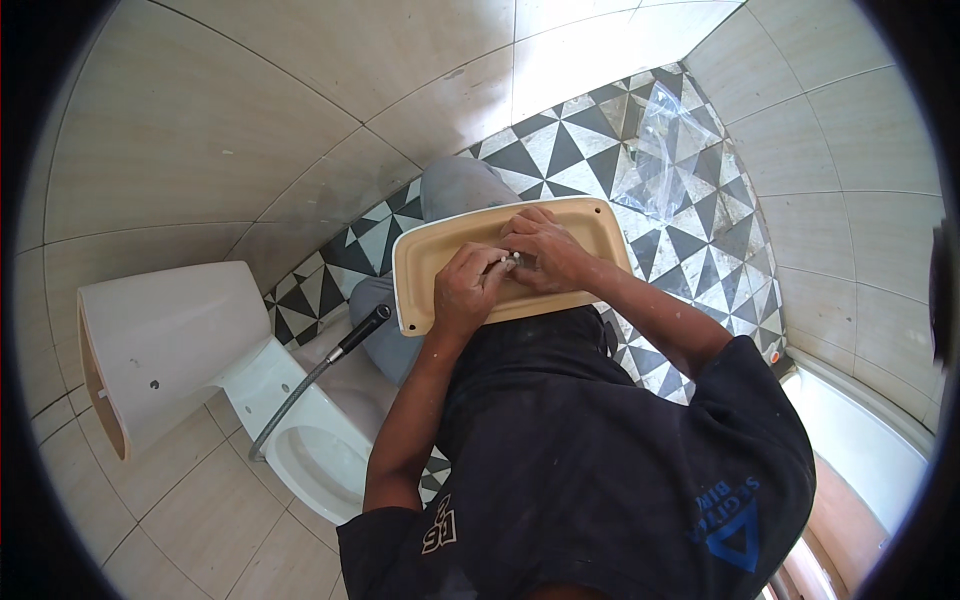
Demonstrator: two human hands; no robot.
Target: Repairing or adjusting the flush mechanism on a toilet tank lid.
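Observation:
Across my lap lies an upturned cistern lid [425, 262], white at the rim with a tan, hollow underside. Over its middle my left hand [465, 285] and my right hand [548, 250] come together, fingers bent and pinching. Between the fingertips shows a small whitish fitting [514, 258], too small to name exactly. Both hands are closed on it, and the fingers hide most of it. Small dark holes mark two opposite corners of the lid.
At the left stands a white toilet [325, 460] with its lidless cistern [175, 340]. A flexible metal hose [290, 405] with a black end arches beside it. A crumpled clear plastic bag [660, 160] lies on the black-and-white patterned floor [560, 150]. Beige tiled walls [310, 110] stand close around.

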